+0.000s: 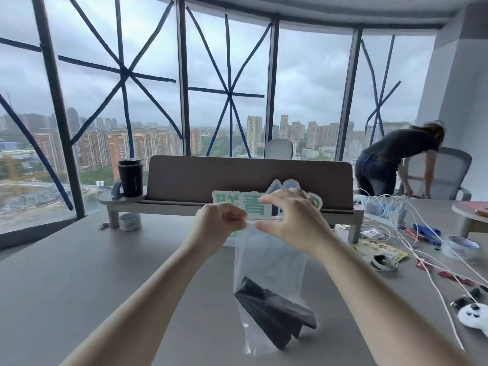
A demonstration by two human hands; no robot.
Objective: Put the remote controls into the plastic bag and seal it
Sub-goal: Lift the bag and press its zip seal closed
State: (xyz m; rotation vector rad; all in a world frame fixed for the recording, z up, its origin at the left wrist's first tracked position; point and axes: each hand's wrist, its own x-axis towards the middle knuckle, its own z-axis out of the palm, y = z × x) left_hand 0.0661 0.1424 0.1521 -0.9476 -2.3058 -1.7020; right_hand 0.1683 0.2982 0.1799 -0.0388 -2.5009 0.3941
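Clear plastic bag (266, 260) hangs above the grey tabletop (79, 273), its top strip pinched at both ends, with the black remote controls (274, 313) lying tilted at its bottom. Left hand (219, 223) has its fingers closed tight on the left end of the strip, while the right hand (287, 217) nips the strip between thumb and forefinger, its other fingers spread loosely. Behind the hands stands a white and green sign (237, 204).
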